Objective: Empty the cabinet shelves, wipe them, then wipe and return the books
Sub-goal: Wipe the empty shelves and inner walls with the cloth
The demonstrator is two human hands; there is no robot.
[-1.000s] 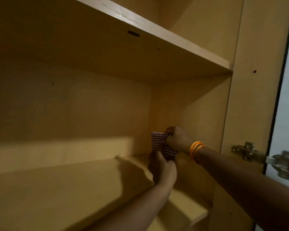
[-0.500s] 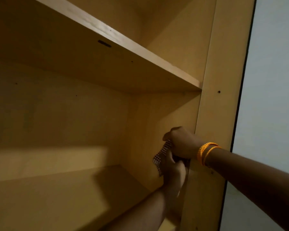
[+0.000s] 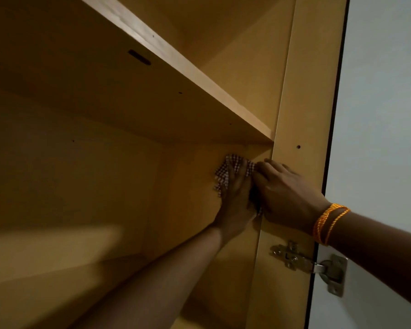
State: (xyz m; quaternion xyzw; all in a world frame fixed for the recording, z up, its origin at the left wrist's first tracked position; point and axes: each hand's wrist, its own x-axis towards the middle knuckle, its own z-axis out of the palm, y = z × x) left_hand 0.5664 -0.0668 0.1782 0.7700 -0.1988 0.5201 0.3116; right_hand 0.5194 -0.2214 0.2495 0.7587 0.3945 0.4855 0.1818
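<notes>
The cabinet [image 3: 306, 91] fills the view from below — pale wood, dim inside. An upper shelf [image 3: 199, 74] slants down from upper left to the right post, and the lower shelf [image 3: 57, 281] beneath it holds nothing visible. High on the right inner wall, just under the upper shelf, a checked cloth [image 3: 226, 173] is spread flat against the wood, its long axis running roughly up and down. The left hand [image 3: 235, 200] presses it there with straight fingers pointing up. The right hand [image 3: 287, 195] — orange cords [image 3: 328, 224] at the wrist — lies over the post edge, fingers curled onto the cloth's right edge. A metal hinge [image 3: 306, 260] sits lower on the post.
</notes>
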